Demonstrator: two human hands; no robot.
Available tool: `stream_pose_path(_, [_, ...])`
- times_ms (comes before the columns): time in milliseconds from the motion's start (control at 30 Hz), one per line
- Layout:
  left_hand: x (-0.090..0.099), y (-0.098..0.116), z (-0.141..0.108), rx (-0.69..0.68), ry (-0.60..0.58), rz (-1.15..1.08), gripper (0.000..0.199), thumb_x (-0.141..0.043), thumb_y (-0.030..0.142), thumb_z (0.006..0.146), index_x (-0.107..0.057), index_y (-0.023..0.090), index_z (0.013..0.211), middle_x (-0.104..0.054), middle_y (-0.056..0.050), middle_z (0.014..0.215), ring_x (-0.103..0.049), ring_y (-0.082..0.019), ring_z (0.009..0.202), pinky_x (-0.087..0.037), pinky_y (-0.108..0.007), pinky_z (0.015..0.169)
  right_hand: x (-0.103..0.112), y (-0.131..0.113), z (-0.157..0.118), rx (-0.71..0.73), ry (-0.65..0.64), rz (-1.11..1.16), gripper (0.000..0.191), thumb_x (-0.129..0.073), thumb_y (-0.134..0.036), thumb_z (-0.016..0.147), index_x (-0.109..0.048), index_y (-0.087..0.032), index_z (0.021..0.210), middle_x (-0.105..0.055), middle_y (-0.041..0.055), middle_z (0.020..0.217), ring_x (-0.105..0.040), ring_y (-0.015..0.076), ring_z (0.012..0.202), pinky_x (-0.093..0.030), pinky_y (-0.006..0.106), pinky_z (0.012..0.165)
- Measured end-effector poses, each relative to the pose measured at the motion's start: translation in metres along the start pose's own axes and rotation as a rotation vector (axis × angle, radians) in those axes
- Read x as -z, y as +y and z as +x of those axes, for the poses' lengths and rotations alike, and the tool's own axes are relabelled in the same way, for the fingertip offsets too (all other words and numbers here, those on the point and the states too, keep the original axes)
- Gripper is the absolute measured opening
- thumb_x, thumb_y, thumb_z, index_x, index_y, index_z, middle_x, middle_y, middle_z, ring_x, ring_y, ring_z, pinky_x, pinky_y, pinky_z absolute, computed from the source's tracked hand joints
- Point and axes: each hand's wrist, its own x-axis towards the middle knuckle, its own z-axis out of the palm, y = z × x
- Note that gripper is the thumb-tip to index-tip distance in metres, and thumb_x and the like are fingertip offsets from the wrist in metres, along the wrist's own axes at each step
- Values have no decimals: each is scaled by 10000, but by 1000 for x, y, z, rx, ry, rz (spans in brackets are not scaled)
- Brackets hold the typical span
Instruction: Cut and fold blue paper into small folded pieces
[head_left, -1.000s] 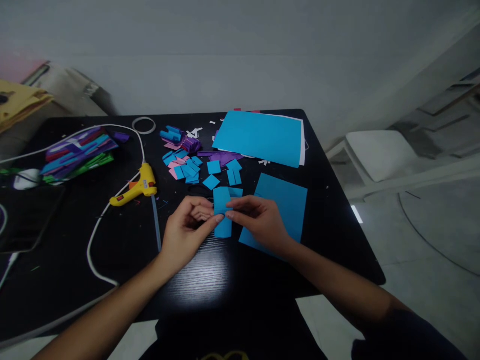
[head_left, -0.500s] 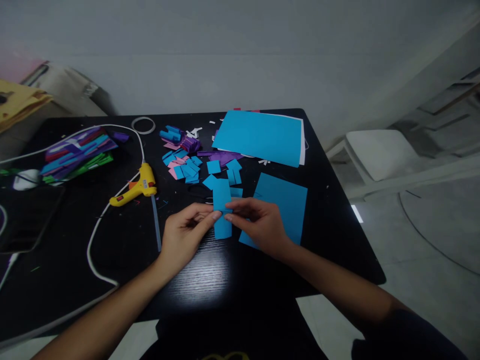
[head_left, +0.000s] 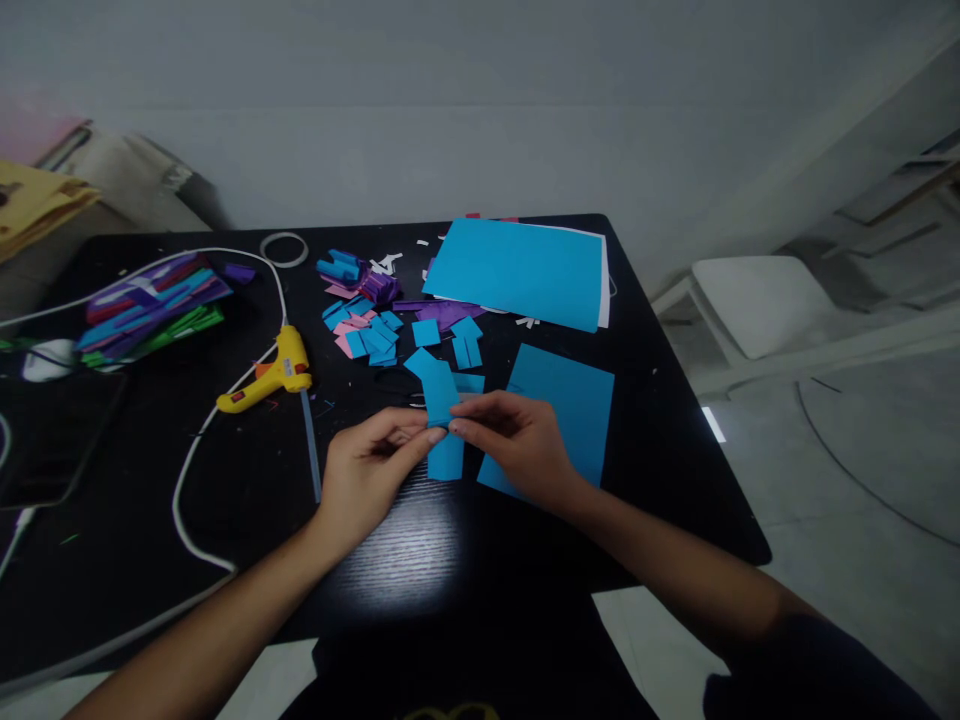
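Blue strip [head_left: 441,392]: in both hands above the black table [head_left: 525,560], roughly upright in view; upper part angled off from the lower; looks bent or creased crosswise at the fingertips.
Left hand [head_left: 367,468]: thumb and fingers pinching the strip's left edge near mid-length.
Right hand [head_left: 526,440]: thumb and index finger pinching the right edge, level with the left; tips almost meeting.
Fold: appears to be getting formed or pressed at the pinch; exact layers too small to tell.
Good handling: line up the long edges before pressing; thumbs on the crease, equal pressure from both sides, then run outward from the middle. A skewed pinch would likely set the fold crooked; hard squeezing could dent the paper.
Blue sheet [head_left: 570,400]: flat, beside and partly behind the right hand.
Blue and pink pieces [head_left: 381,338]: loose pile beyond the left hand; a sleeve or knuckle could nudge them.
Glue gun [head_left: 288,366]: yellow, lying left of the left hand, its cord [head_left: 180,490] looping nearby; best given room by the left forearm.
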Motion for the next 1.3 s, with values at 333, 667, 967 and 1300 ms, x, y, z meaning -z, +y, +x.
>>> stream_pose_path(333, [-2,1,1,29,-10,-55,190,-846,371,844,-804,195,901,-766,-14,712,-688,-146,619,-580,-238,577,-3,4,-5,80,48,-98,169,-867,-355,844,-796,-270,972,-818,8,915,-796,197,863,-673,340,785])
stream_pose_path(667, [-2,-2,1,0,24,-10,86,-812,291,867,-813,208,844,-755,7,696,-642,-121,603,-532,-207,570,-5,5,-6,133,64,-130,142,-853,-290,851,-802,-278,984,-809,8,923,-785,193,853,-662,333,761])
stream_pose_path(967, [-4,-6,-1,-42,27,43,159,-810,350,884,-773,201,926,-780,-10,778,-709,-149,667,-596,-246,632,-3,10,-3,85,31,-82,261,-857,-320,844,-808,-287,1098,-821,6,951,-789,197,890,-670,349,830])
stream_pose_path(1300, [8,-17,0,-257,-21,218,216,-782,231,929,-755,230,1143,-771,-14,912,-729,-157,805,-592,-279,789,-2,6,0,206,27,-237,81,-843,-276,856,-824,-297,932,-736,37,1028,-715,190,900,-610,327,736])
